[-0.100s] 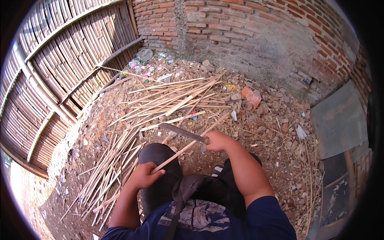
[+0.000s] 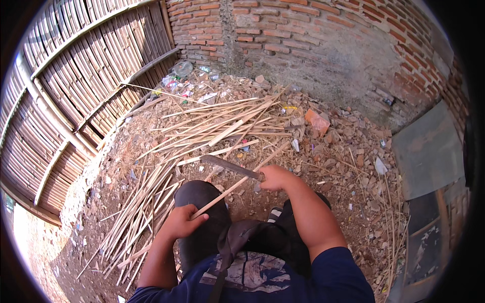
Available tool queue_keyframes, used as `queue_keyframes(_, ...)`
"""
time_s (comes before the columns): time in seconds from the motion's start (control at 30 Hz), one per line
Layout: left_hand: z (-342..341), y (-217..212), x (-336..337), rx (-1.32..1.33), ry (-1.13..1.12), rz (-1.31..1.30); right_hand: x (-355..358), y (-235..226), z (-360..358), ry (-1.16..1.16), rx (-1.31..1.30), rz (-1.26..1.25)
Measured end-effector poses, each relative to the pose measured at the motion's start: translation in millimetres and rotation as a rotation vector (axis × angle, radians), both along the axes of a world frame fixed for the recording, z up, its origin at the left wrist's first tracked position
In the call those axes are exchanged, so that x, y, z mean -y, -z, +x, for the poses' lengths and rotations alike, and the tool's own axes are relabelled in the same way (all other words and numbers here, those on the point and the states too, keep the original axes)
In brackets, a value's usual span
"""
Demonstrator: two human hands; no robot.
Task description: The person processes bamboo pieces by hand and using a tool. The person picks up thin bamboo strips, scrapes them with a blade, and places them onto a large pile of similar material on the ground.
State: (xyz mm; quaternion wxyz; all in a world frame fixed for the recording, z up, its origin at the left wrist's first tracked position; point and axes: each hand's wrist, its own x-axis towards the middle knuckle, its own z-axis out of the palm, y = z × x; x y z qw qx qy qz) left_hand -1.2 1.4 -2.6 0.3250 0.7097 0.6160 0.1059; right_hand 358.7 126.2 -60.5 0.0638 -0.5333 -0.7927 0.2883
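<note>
My left hand (image 2: 187,222) is closed round the near end of a pale bamboo strip (image 2: 228,191), just over my left knee. The strip slants away to the upper right, its far end beyond my right hand. In my right hand (image 2: 276,179) is the handle of a machete (image 2: 230,166), whose dark blade points left and crosses the strip. Whether the edge touches the strip I cannot tell. Just beyond and to the left lie two heaps of cut bamboo strips, a far heap (image 2: 222,123) and a near heap (image 2: 139,217).
A bamboo fence (image 2: 96,65) stands at the left and a worn brick wall (image 2: 313,45) at the back. Rubble and litter cover the ground, with an orange brick lump (image 2: 317,122) among them. A grey sheet (image 2: 429,151) leans at the right.
</note>
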Motion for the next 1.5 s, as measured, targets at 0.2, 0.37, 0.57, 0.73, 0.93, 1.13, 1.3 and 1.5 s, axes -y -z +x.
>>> queue_keyframes(0.2, 1, 0, 0, 0.003, 0.004, 0.010, 0, 6, 1, -0.019, 0.022, 0.047)
queue_keyframes(0.37, 1, -3, 1, 0.000, -0.004, 0.000, 2, 0, -2, 0.003, 0.014, 0.004)
queue_keyframes(0.57, -1, 1, 0, 0.016, -0.007, -0.007, 2, -2, 1, 0.013, -0.012, -0.005)
queue_keyframes(0.73, -2, 2, 2, 0.083, -0.053, -0.019, -1, -20, 12, 0.121, -0.099, 0.024)
queue_keyframes(0.93, -2, 6, 3, 0.048, -0.036, 0.026, 7, -27, 1, -0.076, 0.058, 0.009)
queue_keyframes(1.13, -1, 5, 2, 0.037, -0.015, 0.026, -3, -24, 10, 0.052, 0.006, -0.087)
queue_keyframes(1.3, 1, 3, 2, 0.056, -0.029, -0.007, -2, -36, 23, 0.146, -0.001, -0.115)
queue_keyframes(1.5, -1, 7, -1, 0.094, -0.019, 0.007, 20, -48, -20, -0.158, 0.134, -0.035)
